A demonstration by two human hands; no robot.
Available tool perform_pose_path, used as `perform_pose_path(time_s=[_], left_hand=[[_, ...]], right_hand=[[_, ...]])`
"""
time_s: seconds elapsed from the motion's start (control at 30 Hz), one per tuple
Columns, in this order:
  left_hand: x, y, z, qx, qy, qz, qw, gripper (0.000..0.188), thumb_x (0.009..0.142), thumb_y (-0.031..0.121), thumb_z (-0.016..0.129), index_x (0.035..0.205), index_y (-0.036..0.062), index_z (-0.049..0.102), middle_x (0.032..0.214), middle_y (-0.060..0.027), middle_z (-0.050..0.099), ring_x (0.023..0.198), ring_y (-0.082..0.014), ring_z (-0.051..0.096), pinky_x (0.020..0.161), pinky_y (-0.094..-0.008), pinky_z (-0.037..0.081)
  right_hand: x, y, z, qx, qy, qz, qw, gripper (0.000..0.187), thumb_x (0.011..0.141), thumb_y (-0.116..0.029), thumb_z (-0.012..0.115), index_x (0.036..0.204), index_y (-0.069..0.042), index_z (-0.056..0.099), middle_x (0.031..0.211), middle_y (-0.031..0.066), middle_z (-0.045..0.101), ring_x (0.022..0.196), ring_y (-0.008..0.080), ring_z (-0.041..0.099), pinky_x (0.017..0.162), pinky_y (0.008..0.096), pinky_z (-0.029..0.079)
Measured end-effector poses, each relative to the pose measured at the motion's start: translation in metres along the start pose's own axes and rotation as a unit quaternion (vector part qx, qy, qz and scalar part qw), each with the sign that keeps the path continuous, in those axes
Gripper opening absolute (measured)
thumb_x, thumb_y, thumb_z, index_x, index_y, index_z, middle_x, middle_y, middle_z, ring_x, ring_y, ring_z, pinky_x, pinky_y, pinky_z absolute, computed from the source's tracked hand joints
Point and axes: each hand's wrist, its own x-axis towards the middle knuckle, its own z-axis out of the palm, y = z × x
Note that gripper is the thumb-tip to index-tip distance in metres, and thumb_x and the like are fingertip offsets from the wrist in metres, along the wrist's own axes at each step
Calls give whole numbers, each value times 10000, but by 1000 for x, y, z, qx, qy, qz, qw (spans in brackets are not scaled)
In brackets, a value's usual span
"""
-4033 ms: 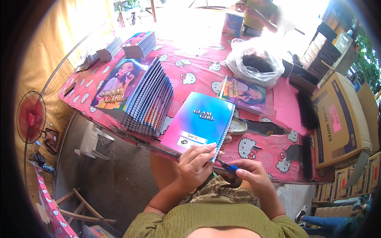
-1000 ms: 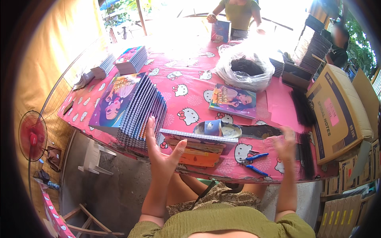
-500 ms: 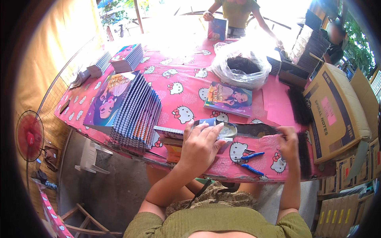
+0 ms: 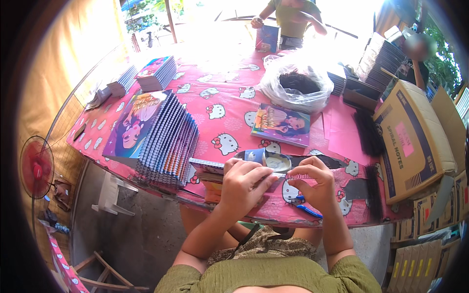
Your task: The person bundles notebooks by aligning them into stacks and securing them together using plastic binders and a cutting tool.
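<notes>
My left hand [image 4: 244, 188] is closed over a notebook [image 4: 205, 162] lying on a small stack at the table's front edge, thumb and fingers pressing its spine side. At that notebook's right end, my right hand [image 4: 320, 183] pinches a thin dark spiral coil [image 4: 300, 176] lined up with the spine. Blue-handled cutters [image 4: 309, 210] lie under my right hand, partly hidden. Just behind my hands sits a shallow round dish [image 4: 279, 162] with a blue cup-like piece [image 4: 255, 156] beside it. More black spiral coils [image 4: 373, 193] lie to the right.
A tall stack of spiral-bound notebooks [image 4: 166, 136] stands at left, smaller stacks behind. A loose notebook [image 4: 282, 124], a plastic bag of black coils [image 4: 298, 83] and a cardboard box [image 4: 415, 141] are beyond my hands. A co-worker [image 4: 290, 19] stands across the table.
My right hand has moved left from the coils to the notebook's end, now covering part of the cutters. My left hand stays on the notebook. The co-worker's arm across the table has lifted.
</notes>
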Motion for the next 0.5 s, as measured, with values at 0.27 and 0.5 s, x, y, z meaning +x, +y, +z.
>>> perform_pose_path(time_s=[0.27,0.5], left_hand=[[1,9,-3,-1,22,-66,998,292,724,211,801,981,94,727,896,-43,686,907,-183,625,918,-360,380],[-13,-2,-8,53,-33,-38,997,266,719,196,785,962,108,723,942,-27,677,908,-191,609,1034,-466,255]], right_hand=[[3,-15,8,-10,-54,97,994,220,823,-134,734,978,-24,624,730,62,585,628,153,583,582,291,462],[8,-24,13,-149,-65,-36,986,122,856,-165,674,885,-53,634,789,103,626,705,289,633,579,394,487]])
